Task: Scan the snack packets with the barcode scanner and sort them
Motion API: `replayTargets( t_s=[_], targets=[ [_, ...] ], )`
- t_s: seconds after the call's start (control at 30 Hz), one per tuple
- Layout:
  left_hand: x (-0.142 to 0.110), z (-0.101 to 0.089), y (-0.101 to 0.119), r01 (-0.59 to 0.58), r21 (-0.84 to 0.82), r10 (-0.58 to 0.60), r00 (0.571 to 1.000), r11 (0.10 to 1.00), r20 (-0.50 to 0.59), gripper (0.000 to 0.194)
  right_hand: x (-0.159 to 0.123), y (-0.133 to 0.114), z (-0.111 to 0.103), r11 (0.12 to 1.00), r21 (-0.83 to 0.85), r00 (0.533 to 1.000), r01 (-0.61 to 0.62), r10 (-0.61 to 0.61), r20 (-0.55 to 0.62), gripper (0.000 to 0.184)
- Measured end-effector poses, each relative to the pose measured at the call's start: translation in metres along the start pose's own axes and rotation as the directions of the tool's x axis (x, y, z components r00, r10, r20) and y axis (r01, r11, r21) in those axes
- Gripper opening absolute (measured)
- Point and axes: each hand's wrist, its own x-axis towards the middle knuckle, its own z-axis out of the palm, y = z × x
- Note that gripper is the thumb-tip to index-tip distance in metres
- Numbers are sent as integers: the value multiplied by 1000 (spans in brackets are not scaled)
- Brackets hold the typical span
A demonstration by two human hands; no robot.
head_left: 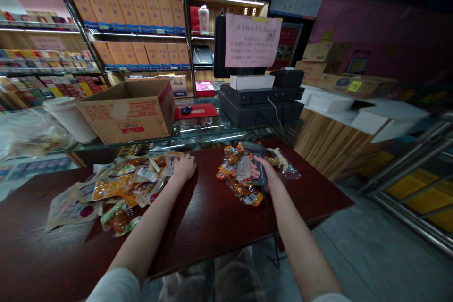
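My right hand (266, 172) is wrapped round a dark corded barcode scanner (261, 180), above a small group of food packets on the dark red table. One clear packet with a pale label (244, 168) sits right by its fingertips; whether they touch it I cannot tell. My left hand (184, 167) rests with fingers apart at the right edge of a larger heap of snack packets. In that heap are an orange packet (113, 188), a green-edged packet (119, 218) and a pale flat pouch (72, 207). To the right of the scanner lies a clear packet with pale contents (283, 163).
Beyond the table (212, 226) runs a glass counter with an open cardboard box (129, 118), a white cup (71, 120), a mouse (186, 110) and a cash drawer (260, 113) under a monitor bearing a paper notice (252, 40). The scanner's cable (272, 219) hangs over the table's front edge.
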Motion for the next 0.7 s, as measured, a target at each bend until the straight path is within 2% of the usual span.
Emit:
replayTargets(
  t_s=[0.07, 0.13, 0.17, 0.2, 0.27, 0.3, 0.37, 0.43, 0.53, 0.7],
  targets=[
    [6, -2, 7, -11, 19, 12, 998, 1000, -57, 33, 0, -2, -3, 999, 26, 1000, 25, -25, 1, 35],
    [14, -3, 27, -49, -24, 45, 991, 999, -128, 32, -1, -5, -5, 997, 51, 998, 58, -58, -3, 32],
    [19, -3, 41, -84, -96, 72, 990, 992, -124, 33, -1, -7, -5, 996, 58, 998, 70, -70, -6, 32],
    [25, -3, 56, -90, -199, 76, 994, 976, -80, 36, -2, -7, -6, 995, 62, 997, 81, -80, -11, 33],
    [37, 2, 83, -49, -402, 87, 993, 914, 76, 44, -4, -8, -7, 993, 63, 995, 98, -97, -23, 36],
    [43, 5, 93, -29, -443, 105, 983, 896, 149, 46, -4, -7, -8, 993, 62, 994, 105, -103, -28, 37],
    [52, 13, 107, -9, -473, 111, 976, 881, 189, 50, -5, -6, -8, 992, 61, 993, 113, -111, -34, 37],
    [57, 21, 111, -26, -516, 126, 979, 856, 159, 46, -5, -4, -9, 992, 69, 993, 110, -108, -38, 36],
    [58, 27, 108, -76, -589, 175, 978, 804, 113, 29, -4, -3, -8, 991, 86, 995, 99, -95, -43, 33],
    [51, 23, 98, -110, -627, 153, 988, 771, 16, 23, -3, -2, -6, 996, 71, 999, 45, -44, -19, 28]
  ],
)
